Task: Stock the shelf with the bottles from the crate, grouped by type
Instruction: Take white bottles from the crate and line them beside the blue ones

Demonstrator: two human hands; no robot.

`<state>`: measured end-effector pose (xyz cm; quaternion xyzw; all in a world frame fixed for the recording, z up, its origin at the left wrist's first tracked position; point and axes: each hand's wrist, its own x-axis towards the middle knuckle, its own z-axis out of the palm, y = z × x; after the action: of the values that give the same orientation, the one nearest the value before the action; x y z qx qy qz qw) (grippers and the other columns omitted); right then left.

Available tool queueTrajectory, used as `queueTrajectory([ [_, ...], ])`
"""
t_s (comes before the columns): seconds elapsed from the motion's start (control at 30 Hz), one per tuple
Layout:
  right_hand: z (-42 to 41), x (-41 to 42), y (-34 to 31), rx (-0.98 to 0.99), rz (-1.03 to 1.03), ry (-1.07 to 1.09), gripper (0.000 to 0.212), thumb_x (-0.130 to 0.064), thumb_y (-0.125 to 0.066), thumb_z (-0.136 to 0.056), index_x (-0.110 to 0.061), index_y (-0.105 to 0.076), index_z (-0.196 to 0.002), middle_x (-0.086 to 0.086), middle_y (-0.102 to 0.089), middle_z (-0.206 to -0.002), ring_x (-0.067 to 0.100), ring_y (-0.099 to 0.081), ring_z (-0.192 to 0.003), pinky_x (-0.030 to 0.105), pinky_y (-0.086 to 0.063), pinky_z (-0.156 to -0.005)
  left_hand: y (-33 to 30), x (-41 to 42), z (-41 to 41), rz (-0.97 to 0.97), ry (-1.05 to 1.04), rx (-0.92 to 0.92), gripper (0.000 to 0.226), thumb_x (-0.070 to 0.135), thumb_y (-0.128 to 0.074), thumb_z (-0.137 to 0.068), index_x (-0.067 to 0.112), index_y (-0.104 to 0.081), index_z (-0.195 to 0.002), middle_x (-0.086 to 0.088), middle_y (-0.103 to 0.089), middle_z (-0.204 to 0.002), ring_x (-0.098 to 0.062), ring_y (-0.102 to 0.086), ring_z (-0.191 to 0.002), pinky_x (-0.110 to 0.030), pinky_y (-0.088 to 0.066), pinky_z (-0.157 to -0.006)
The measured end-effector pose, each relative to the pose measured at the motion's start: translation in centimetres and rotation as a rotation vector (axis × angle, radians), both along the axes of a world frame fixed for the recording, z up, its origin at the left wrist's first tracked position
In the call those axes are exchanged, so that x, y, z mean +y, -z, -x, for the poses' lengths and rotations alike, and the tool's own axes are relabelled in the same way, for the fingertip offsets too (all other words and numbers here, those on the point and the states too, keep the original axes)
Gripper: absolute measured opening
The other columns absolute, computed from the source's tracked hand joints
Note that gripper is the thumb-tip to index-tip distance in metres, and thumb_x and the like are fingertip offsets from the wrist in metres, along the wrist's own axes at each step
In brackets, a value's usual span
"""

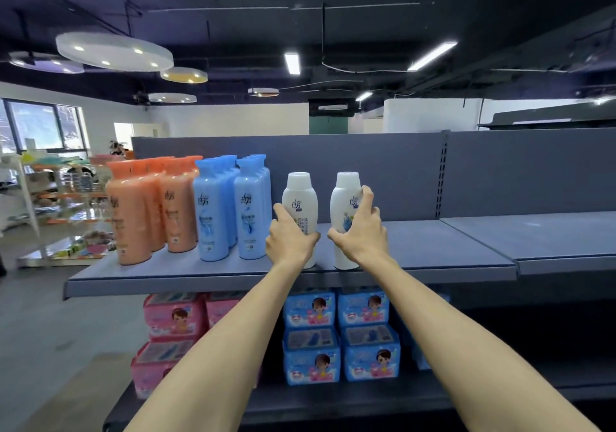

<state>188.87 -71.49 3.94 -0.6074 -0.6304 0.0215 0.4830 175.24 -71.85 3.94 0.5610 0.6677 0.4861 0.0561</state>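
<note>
Left hand [289, 239] gripped one white bottle [301, 205], right hand [361, 231] gripped another white bottle [345, 205]; both stood upright on the grey shelf [433, 251], right of the blue bottles [233, 208].

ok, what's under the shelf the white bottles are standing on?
Under the top shelf sits a lower shelf with pink packs on the left and blue packs stacked two high. The forearms cover the packs between them.
</note>
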Motion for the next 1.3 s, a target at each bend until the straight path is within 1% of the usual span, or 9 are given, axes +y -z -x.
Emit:
queueTrajectory([
  [0.13, 0.4, 2.8, 0.3, 0.013, -0.003, 0.002, 0.099, -0.037, -0.076, -0.072, -0.033, -0.007, -0.143, 0.004, -0.044, -0.109, 0.028, -0.051, -0.084, 0.034, -0.041, -0.071, 0.1, 3.6, -0.2, 0.019, 0.010, -0.009, 0.069, 0.037, -0.082, -0.071, 0.015, -0.033, -0.114, -0.010, -0.057, -0.111, -0.035, -0.060, -0.103, -0.044, -0.049, -0.077],
  [0.3, 0.2, 6.1, -0.2, 0.031, 0.039, -0.019, 0.089, -0.033, -0.076, -0.070, -0.032, -0.015, -0.135, 0.005, -0.045, -0.112, 0.031, -0.055, -0.087, 0.036, -0.044, -0.071, 0.2, 7.8, -0.7, 0.048, -0.030, -0.018, 0.071, 0.034, -0.082, -0.073, 0.014, -0.032, -0.120, -0.012, -0.054, -0.115, -0.037, -0.059, -0.106, -0.046, -0.049, -0.081],
  [0.47, -0.3, 9.3, -0.2, 0.023, 0.065, -0.050, 0.088, -0.031, -0.076, -0.070, -0.031, -0.015, -0.134, 0.004, -0.042, -0.111, 0.033, -0.055, -0.087, 0.036, -0.044, -0.072, 0.3, 11.6, -1.4, 0.061, -0.080, -0.031, 0.075, 0.032, -0.082, -0.074, 0.012, -0.031, -0.127, -0.012, -0.052, -0.120, -0.037, -0.058, -0.109, -0.046, -0.048, -0.083],
  [0.67, -0.4, 12.4, 0.0, 0.006, 0.064, -0.097, 0.088, -0.030, -0.075, -0.072, -0.028, -0.015, -0.136, 0.006, -0.042, -0.113, 0.037, -0.056, -0.092, 0.037, -0.044, -0.077, 0.2, 15.3, -1.6, 0.070, -0.110, -0.040, 0.076, 0.030, -0.082, -0.074, 0.011, -0.032, -0.127, -0.012, -0.051, -0.121, -0.037, -0.058, -0.108, -0.045, -0.048, -0.082],
  [0.8, 0.0, 14.1, 0.1, 0.006, 0.063, -0.114, 0.090, -0.030, -0.075, -0.074, -0.027, -0.013, -0.139, 0.006, -0.042, -0.115, 0.036, -0.056, -0.096, 0.036, -0.040, -0.078, 0.3, 17.4, -1.4, 0.071, -0.123, -0.044, 0.075, 0.028, -0.081, -0.074, 0.011, -0.032, -0.128, -0.012, -0.051, -0.121, -0.037, -0.058, -0.109, -0.045, -0.047, -0.082],
  [0.9, 0.3, 15.3, 0.2, 0.004, 0.058, -0.116, 0.092, -0.030, -0.076, -0.073, -0.027, -0.012, -0.140, 0.006, -0.042, -0.113, 0.036, -0.056, -0.094, 0.035, -0.039, -0.076, 0.4, 18.7, -1.3, 0.072, -0.134, -0.041, 0.073, 0.028, -0.080, -0.075, 0.011, -0.032, -0.127, -0.012, -0.051, -0.120, -0.037, -0.058, -0.108, -0.045, -0.048, -0.082],
  [1.17, 0.9, 17.8, 0.0, 0.008, 0.067, -0.133, 0.091, -0.029, -0.076, -0.074, -0.024, -0.015, -0.141, 0.008, -0.042, -0.114, 0.035, -0.056, -0.092, 0.034, -0.041, -0.075, 0.5, 22.0, -1.1, 0.087, -0.147, -0.029, 0.079, 0.029, -0.080, -0.075, 0.009, -0.030, -0.133, -0.013, -0.049, -0.122, -0.037, -0.058, -0.109, -0.045, -0.048, -0.081],
  [1.3, 1.0, 18.5, 0.0, -0.004, 0.059, -0.138, 0.091, -0.030, -0.076, -0.074, -0.023, -0.016, -0.141, 0.008, -0.043, -0.114, 0.035, -0.056, -0.092, 0.033, -0.041, -0.074, 0.5, 23.3, -1.1, 0.091, -0.150, -0.029, 0.078, 0.028, -0.079, -0.076, 0.009, -0.029, -0.133, -0.013, -0.048, -0.122, -0.037, -0.057, -0.109, -0.045, -0.047, -0.081],
])
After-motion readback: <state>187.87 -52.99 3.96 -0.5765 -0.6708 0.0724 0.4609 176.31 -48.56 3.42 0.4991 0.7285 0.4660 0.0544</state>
